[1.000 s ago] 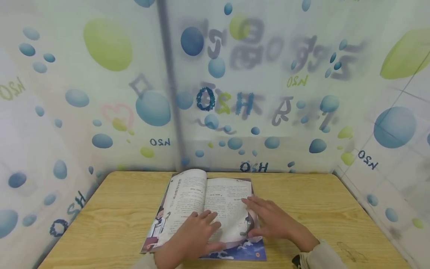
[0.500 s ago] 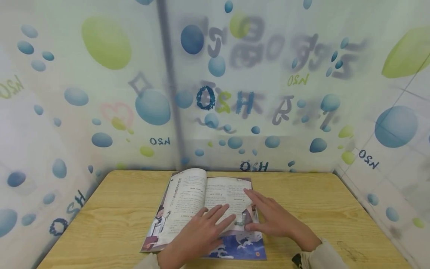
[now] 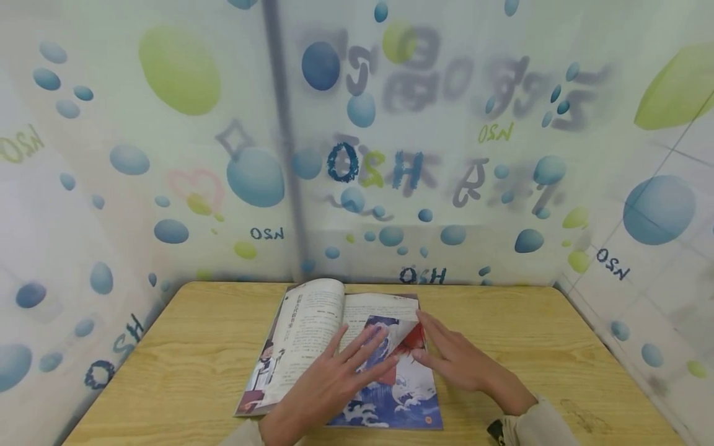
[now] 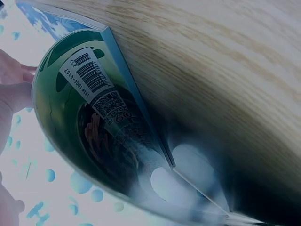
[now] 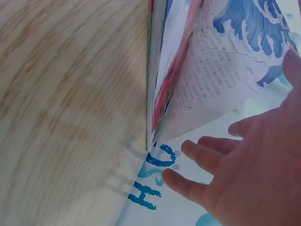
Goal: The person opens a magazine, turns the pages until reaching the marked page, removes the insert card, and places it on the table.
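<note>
An open magazine [image 3: 312,334] lies on the wooden table, its left pages bulging upward. A page printed with blue waves [image 3: 385,327] is lifted and bent over the right half, a red picture [image 3: 414,339] showing beside its fold. Over this page my left hand [image 3: 326,381] spreads its fingers; some overlap the print, though contact is unclear. At the right edge, my right hand [image 3: 471,365] holds thumb and fingers apart. In the right wrist view its fingers spread beside the raised page [image 5: 211,89]. The left wrist view has the curved green cover [image 4: 61,113] with a barcode label [image 4: 91,75].
The wooden table [image 3: 535,334] extends on both sides of the magazine. Behind it and at the sides hang pale curtains [image 3: 474,248] with blue and green bubble prints. A dark band [image 3: 493,430] shows at the right sleeve.
The right page has lifted and folded over leftward, uncovering more of the blue wave picture and red beneath. My left hand has shifted slightly up and right; my right fingers rose a little.
</note>
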{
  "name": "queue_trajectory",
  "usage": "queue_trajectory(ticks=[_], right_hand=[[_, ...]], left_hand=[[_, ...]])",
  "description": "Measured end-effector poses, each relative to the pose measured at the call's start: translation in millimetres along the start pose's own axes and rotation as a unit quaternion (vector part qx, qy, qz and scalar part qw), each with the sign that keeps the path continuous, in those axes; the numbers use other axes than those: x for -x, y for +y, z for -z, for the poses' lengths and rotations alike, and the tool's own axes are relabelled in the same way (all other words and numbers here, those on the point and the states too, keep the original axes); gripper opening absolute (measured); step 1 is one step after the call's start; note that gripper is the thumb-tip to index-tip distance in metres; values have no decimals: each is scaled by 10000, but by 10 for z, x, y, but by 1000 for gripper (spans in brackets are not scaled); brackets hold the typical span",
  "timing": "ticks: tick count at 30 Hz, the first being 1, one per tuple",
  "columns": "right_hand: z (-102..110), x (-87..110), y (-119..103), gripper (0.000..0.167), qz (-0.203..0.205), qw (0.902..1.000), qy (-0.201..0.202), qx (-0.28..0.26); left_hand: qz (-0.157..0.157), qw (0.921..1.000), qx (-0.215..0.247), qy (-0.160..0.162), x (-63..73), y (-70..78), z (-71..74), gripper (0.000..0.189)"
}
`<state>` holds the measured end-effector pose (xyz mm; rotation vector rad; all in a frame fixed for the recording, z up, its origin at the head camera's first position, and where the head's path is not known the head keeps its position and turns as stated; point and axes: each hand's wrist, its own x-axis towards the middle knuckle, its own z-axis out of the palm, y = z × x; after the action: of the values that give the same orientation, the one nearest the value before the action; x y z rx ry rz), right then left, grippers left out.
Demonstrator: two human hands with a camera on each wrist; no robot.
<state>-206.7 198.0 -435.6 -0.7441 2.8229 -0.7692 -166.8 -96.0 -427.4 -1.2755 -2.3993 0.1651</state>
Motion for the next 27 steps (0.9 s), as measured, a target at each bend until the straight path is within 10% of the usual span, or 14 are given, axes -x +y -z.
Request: queue_trajectory(ticks=[14,27], right_hand=[[-76,-10,-26,103,191,9914,-1201,476],[-116,-4,-3,102,426,9904,-1160,612]], left_hand=[[-228,9929,-1023,-566,41,-61,-66,50],[423,9883,-952,-1117,48,-102,-52,36]])
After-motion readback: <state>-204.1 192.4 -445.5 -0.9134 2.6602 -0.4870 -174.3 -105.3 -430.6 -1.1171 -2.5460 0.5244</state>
